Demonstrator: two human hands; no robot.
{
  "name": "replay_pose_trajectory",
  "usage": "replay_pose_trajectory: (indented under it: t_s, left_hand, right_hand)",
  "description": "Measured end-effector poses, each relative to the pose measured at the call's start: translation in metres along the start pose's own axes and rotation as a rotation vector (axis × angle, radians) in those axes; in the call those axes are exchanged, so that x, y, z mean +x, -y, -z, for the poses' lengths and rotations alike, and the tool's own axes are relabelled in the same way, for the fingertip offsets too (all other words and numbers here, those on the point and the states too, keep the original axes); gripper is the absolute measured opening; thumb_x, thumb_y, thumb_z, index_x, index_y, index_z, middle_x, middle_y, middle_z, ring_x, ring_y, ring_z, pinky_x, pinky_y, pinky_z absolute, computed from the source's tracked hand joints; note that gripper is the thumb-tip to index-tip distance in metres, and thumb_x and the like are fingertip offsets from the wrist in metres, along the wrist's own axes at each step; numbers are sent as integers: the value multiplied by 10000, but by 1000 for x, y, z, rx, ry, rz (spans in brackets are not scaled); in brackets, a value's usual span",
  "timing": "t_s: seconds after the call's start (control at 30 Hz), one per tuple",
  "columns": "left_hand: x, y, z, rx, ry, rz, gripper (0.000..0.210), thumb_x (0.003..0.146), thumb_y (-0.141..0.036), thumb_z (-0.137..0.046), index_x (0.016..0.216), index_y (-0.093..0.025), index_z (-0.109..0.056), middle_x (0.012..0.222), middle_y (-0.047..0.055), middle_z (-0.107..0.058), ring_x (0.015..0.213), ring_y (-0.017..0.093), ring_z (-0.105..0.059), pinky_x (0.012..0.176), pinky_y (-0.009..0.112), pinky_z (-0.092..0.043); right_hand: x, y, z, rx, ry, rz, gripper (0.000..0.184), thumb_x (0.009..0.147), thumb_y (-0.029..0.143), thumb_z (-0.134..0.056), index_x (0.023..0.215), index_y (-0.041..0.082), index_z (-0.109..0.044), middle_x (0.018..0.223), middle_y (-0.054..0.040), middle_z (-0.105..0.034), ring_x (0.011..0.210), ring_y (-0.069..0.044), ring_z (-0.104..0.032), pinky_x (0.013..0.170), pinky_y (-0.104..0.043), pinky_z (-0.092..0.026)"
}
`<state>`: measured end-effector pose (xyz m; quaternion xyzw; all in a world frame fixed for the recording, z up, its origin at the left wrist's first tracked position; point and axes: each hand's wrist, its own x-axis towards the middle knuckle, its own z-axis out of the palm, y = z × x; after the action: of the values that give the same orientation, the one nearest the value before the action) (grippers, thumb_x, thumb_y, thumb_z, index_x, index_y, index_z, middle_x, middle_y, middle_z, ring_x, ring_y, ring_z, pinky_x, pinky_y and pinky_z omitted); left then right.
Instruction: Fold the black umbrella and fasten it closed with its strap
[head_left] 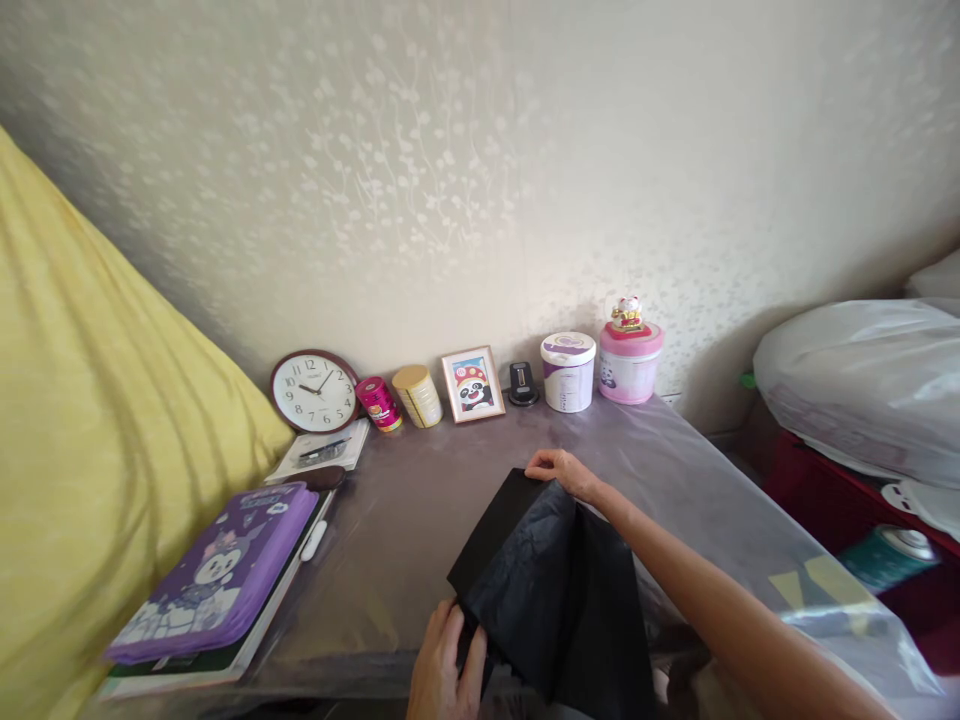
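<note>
A black fabric bag (525,560), creased and partly unfolded with a flat, straight-edged panel at its upper left, is held up over the front of the table. My right hand (562,472) pinches its top corner, fingers bent over the edge. Lower down, my left hand (448,660) grips the bag's lower left edge between thumb and fingers. The bottom of the bag runs out of view, and its inside is hidden.
A grey table cover (382,560) lies under clear plastic. Along the wall stand a clock (315,391), pink can (379,404), yellow can (418,396), picture frame (473,384), black device (523,384), white tub (568,373) and pink tub (631,365). A purple case (217,575) rests on books at left.
</note>
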<state>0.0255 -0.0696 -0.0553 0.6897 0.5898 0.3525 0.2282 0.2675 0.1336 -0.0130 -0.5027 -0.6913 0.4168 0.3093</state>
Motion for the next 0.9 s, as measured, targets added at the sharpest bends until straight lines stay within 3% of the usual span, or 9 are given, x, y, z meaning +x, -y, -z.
replay_pose_trajectory:
  t_s: [0.07, 0.13, 0.3, 0.43, 0.5, 0.67, 0.77, 0.9]
  left_hand:
    - [-4, 3, -7, -69, -129, 136, 373, 829, -437, -464, 1087, -171, -503, 988, 103, -620, 905, 230, -615, 783, 382, -508]
    - [-6, 6, -13, -128, -195, 169, 429, 816, -435, -485, 1139, -158, -431, 986, 103, -610, 883, 223, -619, 768, 382, -512]
    - [-5, 5, -14, -112, -210, -1, 549, 844, -368, -469, 1323, -184, -276, 1158, 124, -488, 1002, 207, -560, 808, 363, -504]
    - [-4, 3, -12, -113, -221, 39, 654, 858, -376, -444, 1392, -182, -121, 1115, 111, -471, 911, 174, -577, 767, 340, -519]
    - [-3, 3, -11, -109, -234, 63, 639, 858, -375, -448, 1382, -173, -143, 1060, 96, -485, 845, 158, -588, 735, 327, -526]
    - [-4, -6, -5, 27, -122, -51, 459, 889, -322, -353, 1343, -255, -335, 1007, 58, -538, 869, 156, -595, 737, 298, -506]
    - [-3, -11, -1, 89, -65, -50, 483, 892, -293, -329, 1373, -264, -299, 964, 51, -560, 859, 153, -596, 742, 293, -498]
    - [0, -11, 5, 64, -17, -42, 535, 853, -314, -424, 1366, -222, -305, 1066, 83, -560, 978, 188, -575, 828, 338, -490]
  right_hand:
    - [1, -3, -2, -47, -19, 11, 198, 681, 367, -622, 719, 173, -614, 623, 15, -603, 612, -130, -536, 574, -231, -392]
    - [3, -7, -4, -85, -34, 25, 174, 682, 340, -624, 738, 176, -608, 632, 13, -607, 614, -130, -540, 580, -231, -396]
    - [3, -8, -8, -135, -60, 69, 152, 721, 331, -590, 727, 180, -600, 673, 0, -615, 644, -136, -547, 607, -242, -399]
    - [2, -5, -9, -165, -68, 89, 143, 750, 323, -556, 752, 189, -603, 694, -2, -621, 649, -139, -554, 601, -244, -397]
    - [2, -4, -9, -189, -78, 92, 138, 757, 317, -546, 752, 191, -602, 693, -2, -618, 648, -139, -550, 599, -245, -393]
    - [3, -5, -10, -213, -85, 103, 146, 762, 323, -539, 752, 190, -599, 682, -5, -610, 640, -141, -540, 596, -247, -384]
    - [3, -5, -10, -209, -82, 122, 159, 764, 335, -537, 747, 190, -601, 685, -7, -614, 644, -143, -541, 600, -248, -384]
    - [3, -5, -9, -211, -77, 115, 155, 753, 328, -543, 736, 190, -611, 689, -9, -619, 655, -145, -543, 616, -252, -394]
